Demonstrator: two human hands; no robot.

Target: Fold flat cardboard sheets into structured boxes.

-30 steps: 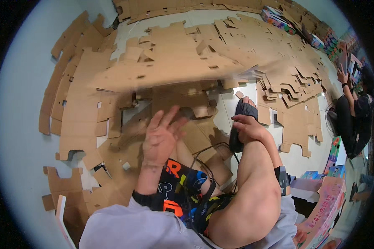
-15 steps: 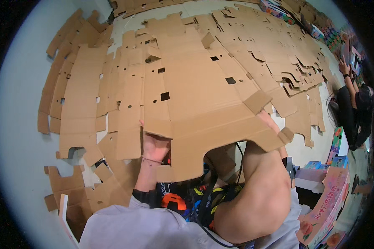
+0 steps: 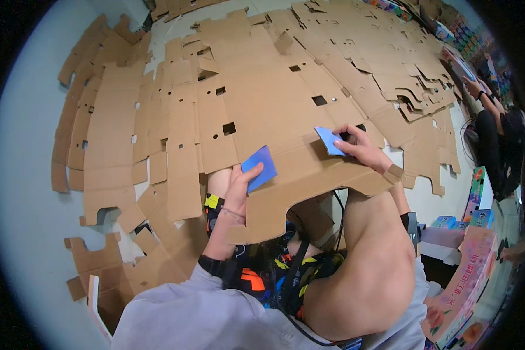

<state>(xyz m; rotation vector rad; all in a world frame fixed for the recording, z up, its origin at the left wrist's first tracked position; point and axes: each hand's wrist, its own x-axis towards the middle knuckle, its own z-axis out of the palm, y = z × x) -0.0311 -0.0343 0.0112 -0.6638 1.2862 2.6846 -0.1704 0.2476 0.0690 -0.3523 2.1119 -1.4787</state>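
Observation:
A large brown die-cut cardboard sheet (image 3: 274, 122) lies before me, its near end over my legs. It has square cutouts and a curved notch in its near edge. My left hand (image 3: 237, 188) grips a left-side flap (image 3: 262, 167) that is tilted up, its blue face showing, with the thumb on top. My right hand (image 3: 363, 147) pinches the matching right flap (image 3: 328, 140) between thumb and fingers. That flap also leans inward with its blue face up. The fingers of my left hand are partly hidden behind the cardboard.
Many flattened cardboard pieces (image 3: 114, 134) overlap on the pale floor to the left and far right. Near my right knee stands a pink printed box (image 3: 464, 286) beside small blue boxes (image 3: 481, 219). At the right edge another person (image 3: 496, 140) handles a box.
Both side flaps, brown side up before, have swung inward and show blue. My hands have come from under the sheet onto these flaps. The other person's hands have shifted slightly left.

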